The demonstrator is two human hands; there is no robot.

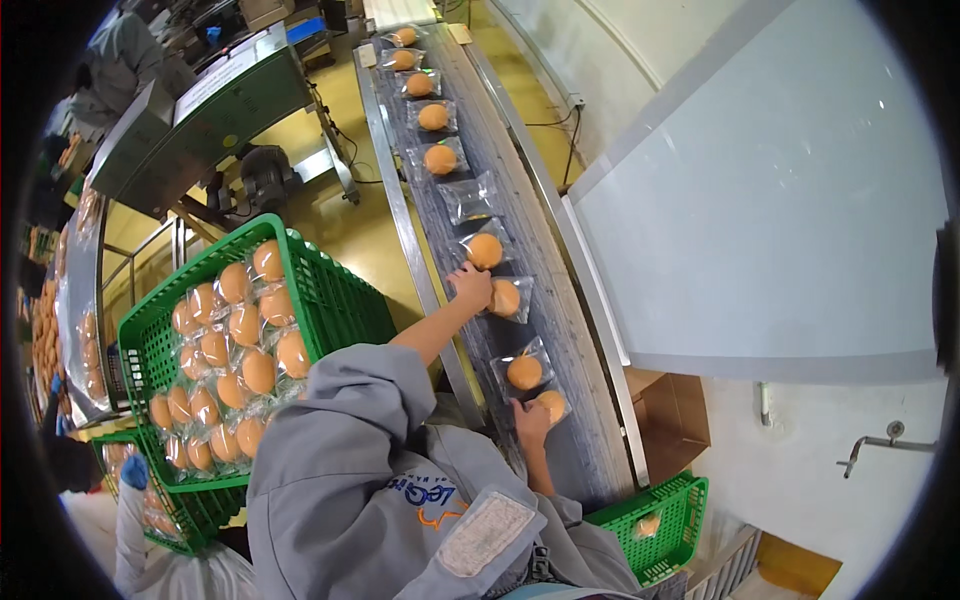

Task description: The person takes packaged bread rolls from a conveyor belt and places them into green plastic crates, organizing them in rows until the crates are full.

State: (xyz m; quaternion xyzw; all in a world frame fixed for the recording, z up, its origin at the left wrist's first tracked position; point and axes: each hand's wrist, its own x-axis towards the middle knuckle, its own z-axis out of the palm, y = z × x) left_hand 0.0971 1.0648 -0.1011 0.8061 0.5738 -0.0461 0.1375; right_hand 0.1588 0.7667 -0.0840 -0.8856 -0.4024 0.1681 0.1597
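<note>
A grey conveyor belt [469, 161] carries a line of round orange-brown buns in clear wrappers. My left hand [471, 289] is over the belt's left side, its fingers at the edge of a wrapped bun [505, 298], just below another wrapped bun [484, 250]. Nearer my body, my right hand [531, 424] touches the lower left of a wrapped bun [552, 406], beside one more wrapped bun [524, 372]. Whether either hand grips its wrapper is unclear. Farther up the belt lies a flat clear wrapper [470, 199] with no bun visible inside.
Left of the belt, a green plastic crate [281, 225] holds many wrapped buns. A smaller green crate [694, 517] with a wrapped bun stands at the belt's near end. Metal rails [517, 142] flank the belt. At far left are a co-worker's blue-gloved hand [135, 472] and a steel machine [225, 112].
</note>
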